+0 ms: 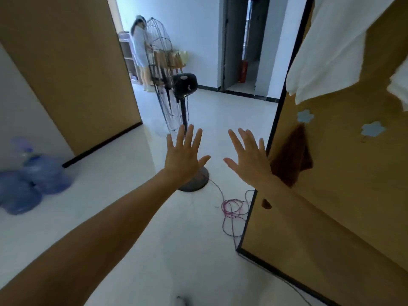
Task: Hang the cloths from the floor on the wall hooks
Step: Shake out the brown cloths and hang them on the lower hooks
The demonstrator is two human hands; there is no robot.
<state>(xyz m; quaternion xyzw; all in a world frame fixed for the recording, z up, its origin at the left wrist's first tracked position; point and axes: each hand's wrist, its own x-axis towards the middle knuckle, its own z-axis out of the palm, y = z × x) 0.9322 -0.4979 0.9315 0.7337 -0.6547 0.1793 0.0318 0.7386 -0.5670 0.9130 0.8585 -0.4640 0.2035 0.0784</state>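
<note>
Here, both hands were empty. The left hand and the right hand were held out in front, flat, with the fingers spread wide. They did not touch each other or anything else.

The wall was on the right. A brown cloth hung on it from a blue flower hook, just behind the right hand. A big white cloth hung higher up, and a bit of another white one showed at the edge. A second flower hook had nothing on it.

No cloth showed on the floor. A small dark thing lay at the very bottom, but it was too blurry to tell what it was.

So this looked like a gap between cloths, or maybe the end of the job. I could not tell which.

If a cloth was left, the next move would be to look down and around for it. Then the person would bend, grab it with one hand, and lift it to the bare hook. The cloth would have to catch well on the hook so it did not slip off.

A fan stood in the middle with a cord looped on the floor. Feet could trip on that cord.
</note>
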